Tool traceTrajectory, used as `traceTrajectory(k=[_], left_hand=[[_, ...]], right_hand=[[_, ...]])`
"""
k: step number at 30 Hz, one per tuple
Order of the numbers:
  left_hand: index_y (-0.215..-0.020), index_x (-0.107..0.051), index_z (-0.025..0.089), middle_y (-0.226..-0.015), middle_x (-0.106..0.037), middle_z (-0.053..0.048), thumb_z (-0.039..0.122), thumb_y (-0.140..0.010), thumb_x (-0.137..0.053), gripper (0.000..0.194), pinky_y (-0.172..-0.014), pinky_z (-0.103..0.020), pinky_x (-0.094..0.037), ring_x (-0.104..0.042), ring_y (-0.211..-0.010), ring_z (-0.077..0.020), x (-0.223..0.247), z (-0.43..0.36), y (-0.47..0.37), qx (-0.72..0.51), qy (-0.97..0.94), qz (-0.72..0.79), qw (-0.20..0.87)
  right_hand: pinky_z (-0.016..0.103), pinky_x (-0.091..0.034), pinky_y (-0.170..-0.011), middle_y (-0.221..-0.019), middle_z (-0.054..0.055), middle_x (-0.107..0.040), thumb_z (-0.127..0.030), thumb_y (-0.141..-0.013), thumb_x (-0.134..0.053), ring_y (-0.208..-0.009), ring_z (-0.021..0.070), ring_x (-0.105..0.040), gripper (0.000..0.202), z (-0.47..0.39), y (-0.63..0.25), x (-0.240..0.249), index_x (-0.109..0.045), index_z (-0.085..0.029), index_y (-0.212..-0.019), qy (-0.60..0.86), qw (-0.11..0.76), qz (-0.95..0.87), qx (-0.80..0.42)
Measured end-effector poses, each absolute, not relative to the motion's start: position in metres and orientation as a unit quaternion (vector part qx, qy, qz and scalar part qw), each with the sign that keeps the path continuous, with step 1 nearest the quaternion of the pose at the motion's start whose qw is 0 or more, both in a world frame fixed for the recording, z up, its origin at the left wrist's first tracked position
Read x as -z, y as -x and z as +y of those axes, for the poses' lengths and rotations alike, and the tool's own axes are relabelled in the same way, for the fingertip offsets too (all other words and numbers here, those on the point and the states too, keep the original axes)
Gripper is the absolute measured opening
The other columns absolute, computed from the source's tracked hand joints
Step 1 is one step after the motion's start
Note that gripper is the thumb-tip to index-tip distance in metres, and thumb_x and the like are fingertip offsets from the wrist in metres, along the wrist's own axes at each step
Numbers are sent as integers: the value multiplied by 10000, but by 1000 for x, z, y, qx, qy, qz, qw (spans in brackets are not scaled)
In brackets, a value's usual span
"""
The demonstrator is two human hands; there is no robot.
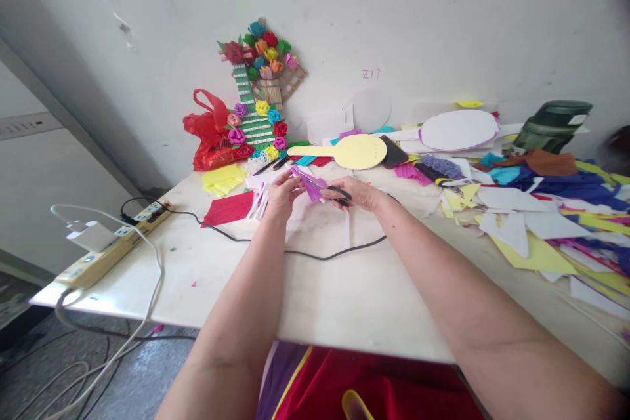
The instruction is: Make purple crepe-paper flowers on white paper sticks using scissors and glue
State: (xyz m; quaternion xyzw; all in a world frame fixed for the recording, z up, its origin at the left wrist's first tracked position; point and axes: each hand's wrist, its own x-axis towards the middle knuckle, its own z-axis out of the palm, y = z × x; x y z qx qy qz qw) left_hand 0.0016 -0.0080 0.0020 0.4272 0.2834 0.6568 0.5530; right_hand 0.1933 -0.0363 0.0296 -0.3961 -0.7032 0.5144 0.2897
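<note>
My left hand point(284, 193) pinches a piece of purple paper point(315, 190) above the table. In my right hand point(358, 194) are black-handled scissors point(338, 195), their blades lying along the purple paper and pointing toward my left hand. Just beside my left hand are thin white and purple rolled strips point(258, 204), next to a red paper sheet point(229, 209). Behind both hands lies a pale yellow paddle-shaped piece point(361, 151).
A black cable point(325, 257) crosses the table point(339, 305) in front of my hands. At left sit a power strip point(113, 252) and charger. Paper flower crafts point(256, 111) lean on the wall. Paper scraps point(531, 223) and a dark green bottle point(551, 126) are at right.
</note>
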Motion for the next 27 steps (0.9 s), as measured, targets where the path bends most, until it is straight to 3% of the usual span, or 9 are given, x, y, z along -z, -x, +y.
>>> traceTrajectory(k=[14,27], left_hand=[[-866,-614,126,-648,-635,-11,141,-579,-686,296,-675,-284,-502,-611,-584,-118,-3,-9,-3,-640,-416,272,587],[-884,-621,120,-616,-629,-11,139,-565,-685,326,-675,-296,-503,-610,-573,-124,-6,-12,-4,-635,-423,277,583]], right_hand=[[166,-363,-312,-472,-41,-502,-368,-677,-692,-359,58,-438,301,-31,-189,-26,-557,-133,-808,406,318,-708,-482],[152,-341,-293,-452,-52,-483,-349,-646,-714,-337,40,-421,287,-38,-186,-31,-528,-134,-687,418,320,-696,-488]])
